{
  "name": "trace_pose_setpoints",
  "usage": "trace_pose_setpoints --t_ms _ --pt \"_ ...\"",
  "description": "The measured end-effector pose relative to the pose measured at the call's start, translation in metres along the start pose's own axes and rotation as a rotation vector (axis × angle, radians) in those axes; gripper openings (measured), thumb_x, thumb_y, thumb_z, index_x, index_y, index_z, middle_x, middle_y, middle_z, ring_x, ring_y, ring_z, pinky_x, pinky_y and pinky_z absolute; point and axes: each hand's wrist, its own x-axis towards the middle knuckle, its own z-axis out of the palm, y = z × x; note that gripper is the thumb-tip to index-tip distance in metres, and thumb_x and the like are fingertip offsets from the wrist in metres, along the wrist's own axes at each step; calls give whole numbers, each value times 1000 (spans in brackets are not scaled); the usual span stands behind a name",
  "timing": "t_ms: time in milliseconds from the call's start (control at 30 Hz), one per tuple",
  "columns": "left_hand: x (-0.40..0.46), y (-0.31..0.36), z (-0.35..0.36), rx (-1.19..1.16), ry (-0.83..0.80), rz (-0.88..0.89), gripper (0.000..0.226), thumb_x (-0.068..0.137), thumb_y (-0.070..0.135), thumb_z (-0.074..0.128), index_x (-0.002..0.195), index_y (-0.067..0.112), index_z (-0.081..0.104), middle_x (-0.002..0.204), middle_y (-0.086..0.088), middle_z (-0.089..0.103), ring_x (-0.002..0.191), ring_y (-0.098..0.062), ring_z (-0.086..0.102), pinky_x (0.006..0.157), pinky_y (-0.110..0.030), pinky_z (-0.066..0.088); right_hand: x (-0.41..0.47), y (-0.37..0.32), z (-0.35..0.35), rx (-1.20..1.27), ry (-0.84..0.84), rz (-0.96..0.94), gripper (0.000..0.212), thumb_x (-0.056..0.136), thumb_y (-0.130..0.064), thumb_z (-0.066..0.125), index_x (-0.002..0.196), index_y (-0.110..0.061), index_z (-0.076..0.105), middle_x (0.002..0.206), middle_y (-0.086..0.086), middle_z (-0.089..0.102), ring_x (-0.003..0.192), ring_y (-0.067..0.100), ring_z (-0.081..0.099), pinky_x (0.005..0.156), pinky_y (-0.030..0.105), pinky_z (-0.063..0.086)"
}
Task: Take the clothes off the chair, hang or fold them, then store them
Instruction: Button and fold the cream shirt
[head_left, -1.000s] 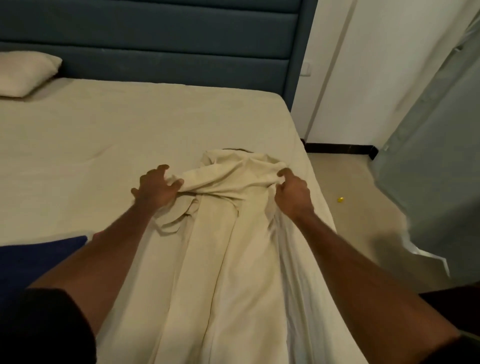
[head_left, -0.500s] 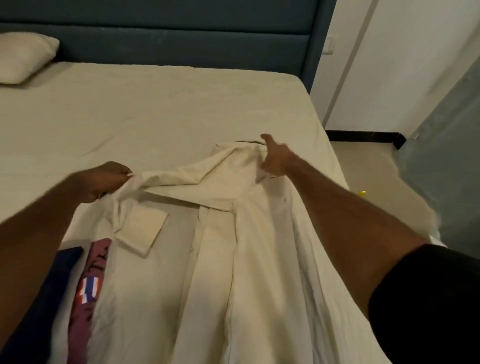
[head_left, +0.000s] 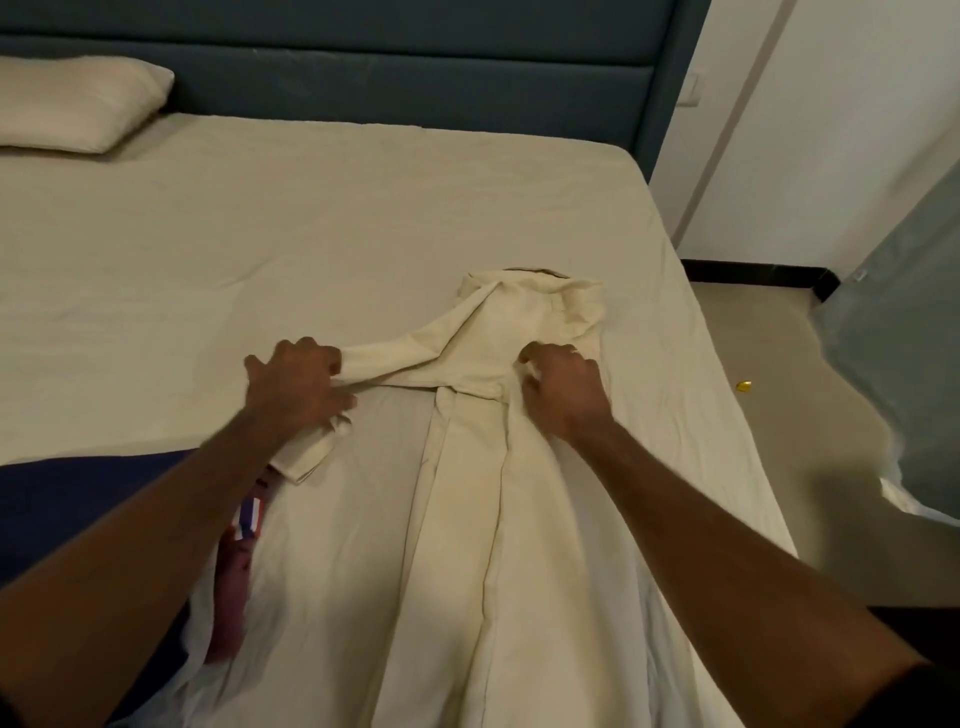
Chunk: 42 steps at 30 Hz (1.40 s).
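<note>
Shirt: the cream shirt (head_left: 467, 519) lies flat on the bed (head_left: 260, 260), along its right edge, collar toward the headboard and the hem running out of view at the near edge.
Collar: the collar (head_left: 530, 306) is bunched and turned up, the farthest part of the shirt from me.
Sleeve: the left sleeve (head_left: 395, 358) is drawn across from the collar toward my left hand, and its cuff (head_left: 306, 457) hangs folded just below that hand.
Left hand: my left hand (head_left: 296, 387) has the fingers curled round the sleeve, gripping the cloth between thumb and fingers.
Right hand: my right hand (head_left: 563, 395) sits on the shirt's right shoulder, just below the collar, fingers curled and pinching a fold of the fabric.
Other clothes: a maroon garment (head_left: 234, 587) with a red, white and blue striped patch shows from under the shirt's left side; beside it a dark blue cloth (head_left: 78, 499) lies at the bed's near left edge.
Bed: a pillow (head_left: 72, 104) rests at the far left corner against the blue padded headboard (head_left: 415, 83).
Floor: beyond the bed's right edge, a small yellow object (head_left: 744, 385) lies on the floor (head_left: 779, 441), near a grey curtain (head_left: 904, 364).
</note>
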Motion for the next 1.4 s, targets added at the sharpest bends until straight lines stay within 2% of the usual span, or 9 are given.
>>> trace_pose_setpoints --t_ms 167,300,433,533,633,733,1000,1233,1400 --pt "-7 -35 -34 -367 50 -54 15 88 24 58 84 13 68 80 -8 63 82 -34 61 68 -34 41 -11 -11 -5 29 -386 50 52 97 -33 54 147 -35 44 156 -6 42 143 23 37 115 49 29" --pt "-14 -18 -81 -484 31 77 14 101 9 52 100 8 66 94 -10 64 90 -32 60 63 -33 40 -26 -19 -8 175 -248 67 50 93 -19 54 141 -29 53 147 1 55 136 23 48 110 43 39" --pt "-55 55 -121 -371 -148 420 12 100 19 61 98 9 68 94 -3 68 91 -23 64 76 -30 46 -83 -54 -34 988 65 444 19 99 -25 59 108 -12 70 97 7 76 85 22 71 77 40 57" --pt "-111 125 -108 -408 -361 611 15 96 28 66 107 18 68 93 3 68 78 -13 61 65 -20 45 -144 -68 -57 1458 -232 715 57 98 -65 46 114 -16 70 96 14 76 83 36 72 78 57 58" --pt "-161 163 -77 -611 -590 595 36 83 50 75 110 25 70 88 5 75 82 -14 71 69 -26 57 -198 -60 -61 1473 -433 741 66 88 -82 42 118 -33 74 110 12 76 103 38 72 86 54 57" --pt "-194 160 -44 -906 -304 289 33 88 54 70 96 21 72 86 6 75 85 -12 72 70 -26 54 -232 -50 -63 1566 -436 837 68 78 -80 60 118 -27 74 114 14 75 110 40 70 98 59 52" --pt "-277 121 8 -503 -345 43 53 72 66 74 105 26 62 101 6 66 92 -16 65 84 -35 55 -265 -74 -57 1318 -155 889 59 80 -2 61 129 -27 41 119 12 64 100 33 68 71 50 63" --pt "-348 138 -14 -123 -175 412 52 84 45 73 132 37 54 123 5 63 111 -19 61 82 -31 43 -289 -70 -63 1300 73 963 45 90 -53 57 124 -23 56 113 4 66 99 25 67 80 48 62" --pt "-363 144 -9 -764 -313 261 66 64 82 66 101 28 73 81 10 73 73 -3 70 66 -29 56 -334 -67 -66 1143 -119 947 73 71 -54 81 127 -18 51 122 4 62 107 26 63 86 46 58"
